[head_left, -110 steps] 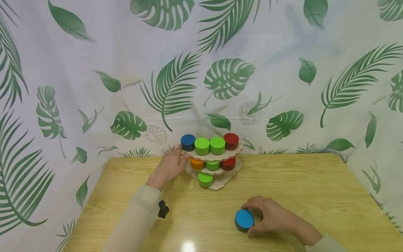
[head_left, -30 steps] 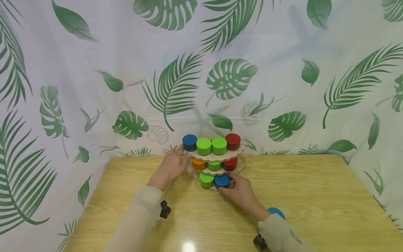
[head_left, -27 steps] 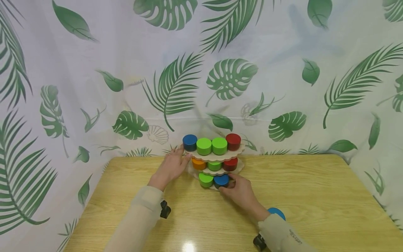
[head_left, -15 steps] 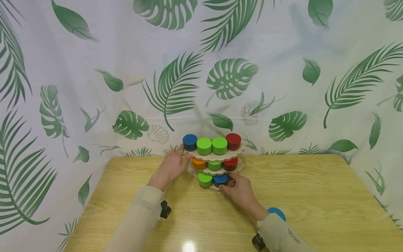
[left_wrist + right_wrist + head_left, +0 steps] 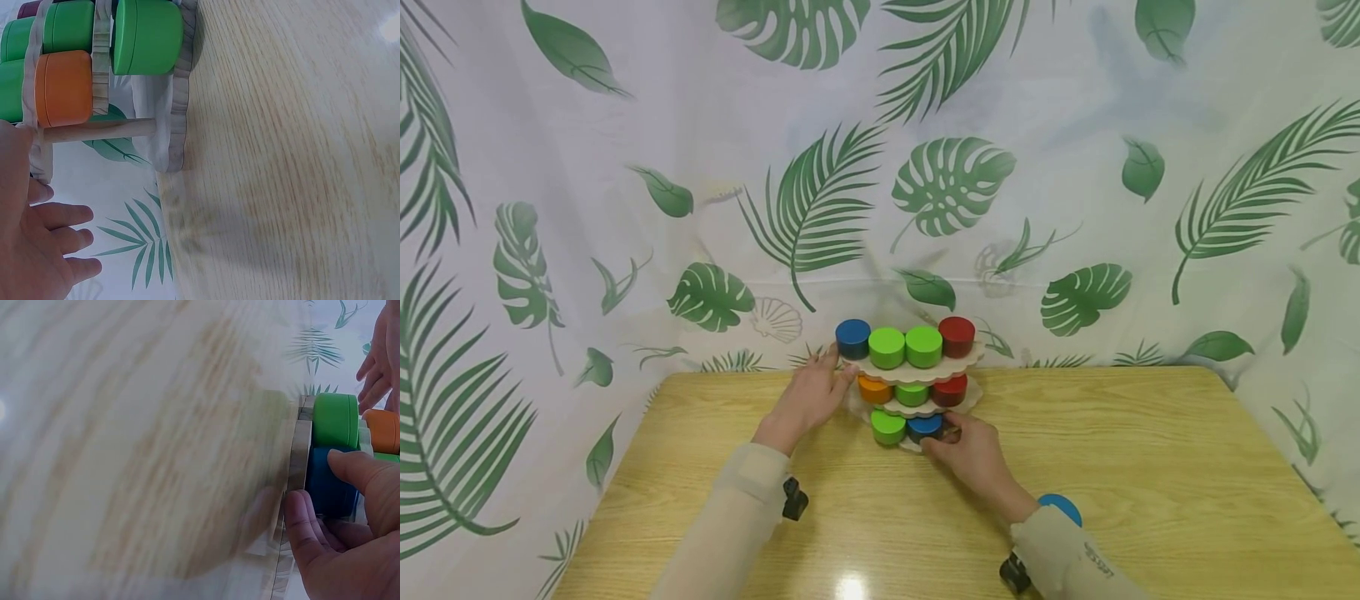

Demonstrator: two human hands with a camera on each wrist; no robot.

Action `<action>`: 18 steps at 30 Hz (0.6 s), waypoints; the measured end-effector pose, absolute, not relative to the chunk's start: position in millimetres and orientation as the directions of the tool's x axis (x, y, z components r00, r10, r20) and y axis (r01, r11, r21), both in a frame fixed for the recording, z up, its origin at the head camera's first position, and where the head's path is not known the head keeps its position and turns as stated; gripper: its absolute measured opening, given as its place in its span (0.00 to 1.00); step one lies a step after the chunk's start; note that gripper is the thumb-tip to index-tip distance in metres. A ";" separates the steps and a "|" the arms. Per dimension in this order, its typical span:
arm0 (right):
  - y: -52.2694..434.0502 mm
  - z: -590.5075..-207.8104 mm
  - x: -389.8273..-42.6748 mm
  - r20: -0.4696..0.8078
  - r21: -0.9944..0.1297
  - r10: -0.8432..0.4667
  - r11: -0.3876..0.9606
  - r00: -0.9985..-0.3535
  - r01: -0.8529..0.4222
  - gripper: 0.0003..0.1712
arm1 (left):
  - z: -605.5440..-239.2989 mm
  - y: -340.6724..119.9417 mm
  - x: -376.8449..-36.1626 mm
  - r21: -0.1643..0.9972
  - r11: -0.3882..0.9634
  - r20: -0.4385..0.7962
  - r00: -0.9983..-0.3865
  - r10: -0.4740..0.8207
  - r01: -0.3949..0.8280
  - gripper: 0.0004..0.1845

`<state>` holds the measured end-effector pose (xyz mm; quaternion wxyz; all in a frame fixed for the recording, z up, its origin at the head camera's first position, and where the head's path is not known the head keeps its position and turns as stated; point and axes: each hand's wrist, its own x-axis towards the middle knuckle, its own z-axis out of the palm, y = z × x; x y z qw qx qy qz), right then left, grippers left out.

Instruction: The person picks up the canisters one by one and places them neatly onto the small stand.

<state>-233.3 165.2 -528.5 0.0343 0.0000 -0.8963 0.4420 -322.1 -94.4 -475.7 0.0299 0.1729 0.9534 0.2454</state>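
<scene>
A three-tier wooden stand [image 5: 917, 372] stands at the table's far middle, with coloured cylinders on every tier. My right hand [image 5: 942, 440] pinches a blue cylinder [image 5: 924, 427] on the bottom tier, next to a green cylinder [image 5: 888, 427]. In the right wrist view the thumb [image 5: 350, 469] lies on the blue cylinder [image 5: 328, 487] and the fingers [image 5: 300, 525] curl against the base plate. My left hand [image 5: 831, 371] rests open against the stand's left side at the top tier's edge. An orange cylinder [image 5: 62, 87] sits just above that hand.
Another blue cylinder [image 5: 1062, 505] lies on the wooden table [image 5: 1150, 467], partly hidden behind my right sleeve. A leaf-print curtain [image 5: 625, 167] hangs close behind the stand and round both sides of the table.
My right hand carried the blue cylinder from the table's front to the bottom tier and has since slid it slightly further in. The left hand has stayed on the stand.
</scene>
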 end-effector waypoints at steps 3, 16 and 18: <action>165.5 -528.5 -233.0 0.056 -0.794 0.031 0.608 -0.998 -0.026 0.19 | -476.2 -94.5 -322.6 0.472 0.822 0.031 -0.938 0.346 0.319 0.40; 183.9 -518.1 -217.5 0.067 -0.819 0.004 0.571 -0.998 -0.053 0.27 | -474.7 -94.7 -321.0 0.481 0.821 0.023 -0.940 0.340 0.308 0.40; 191.8 -510.5 -212.1 0.079 -0.805 -0.023 0.588 -0.997 -0.078 0.26 | -474.7 -94.6 -321.1 0.485 0.820 0.019 -0.941 0.337 0.303 0.40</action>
